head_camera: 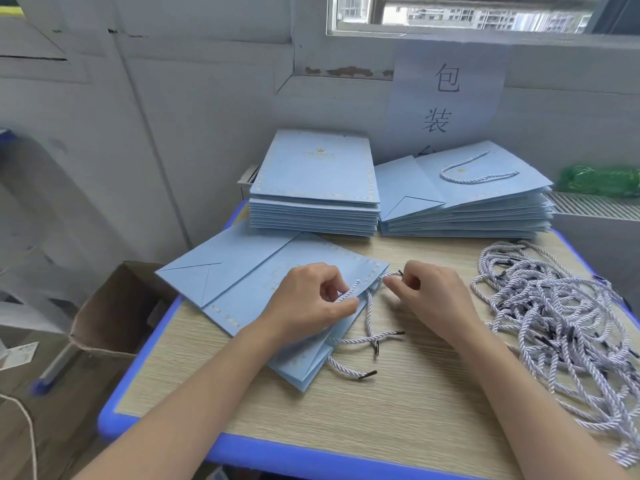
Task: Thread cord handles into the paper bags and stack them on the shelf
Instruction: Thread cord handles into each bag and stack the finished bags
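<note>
A flat light-blue paper bag lies on the table in front of me, its open top edge pointing right. My left hand rests on the bag near that edge and pinches a white-and-lilac cord. My right hand pinches the black-tipped end of a cord at the bag's top corner. Two more cord ends trail from the bag onto the table. A tangled heap of loose cords lies to the right.
At the back stand a stack of flat bags and, to its right, a stack of bags with handles. The wooden table has a blue rim. An open cardboard box sits on the floor at the left.
</note>
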The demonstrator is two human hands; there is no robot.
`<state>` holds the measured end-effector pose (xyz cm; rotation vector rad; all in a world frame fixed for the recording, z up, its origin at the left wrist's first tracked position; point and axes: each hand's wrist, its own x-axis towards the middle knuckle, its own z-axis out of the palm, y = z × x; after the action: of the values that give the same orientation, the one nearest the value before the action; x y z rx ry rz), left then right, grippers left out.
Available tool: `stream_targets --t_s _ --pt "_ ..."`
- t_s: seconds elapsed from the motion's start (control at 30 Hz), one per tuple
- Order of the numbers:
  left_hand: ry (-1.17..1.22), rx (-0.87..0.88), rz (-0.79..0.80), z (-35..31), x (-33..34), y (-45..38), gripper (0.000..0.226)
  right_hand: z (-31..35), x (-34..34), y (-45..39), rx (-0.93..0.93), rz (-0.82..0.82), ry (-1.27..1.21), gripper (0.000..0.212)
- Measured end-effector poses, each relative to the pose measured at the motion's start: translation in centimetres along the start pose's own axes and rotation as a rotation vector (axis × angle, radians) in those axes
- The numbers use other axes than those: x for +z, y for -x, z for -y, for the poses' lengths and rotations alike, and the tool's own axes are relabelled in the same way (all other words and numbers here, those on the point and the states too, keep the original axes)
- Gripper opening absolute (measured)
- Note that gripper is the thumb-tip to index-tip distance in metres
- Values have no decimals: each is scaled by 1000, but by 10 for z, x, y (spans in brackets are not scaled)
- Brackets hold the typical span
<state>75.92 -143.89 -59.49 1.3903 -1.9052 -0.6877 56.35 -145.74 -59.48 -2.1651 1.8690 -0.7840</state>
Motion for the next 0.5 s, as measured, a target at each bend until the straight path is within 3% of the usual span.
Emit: stream_targets --t_s 0.17,0.27,0.4,0.5 --pt "76 51 -63 1 2 0 16 16 2 14 -259 109 -406 32" --pt "60 70 -107 0 2 3 16 29 10 25 -252 165 -214 37" --pt "53 72 -167 -13 -6 8 25 43 1 31 -72 143 208 39" --pt "122 71 -234 -37 -25 5 26 57 -23 30 42 218 36 47"
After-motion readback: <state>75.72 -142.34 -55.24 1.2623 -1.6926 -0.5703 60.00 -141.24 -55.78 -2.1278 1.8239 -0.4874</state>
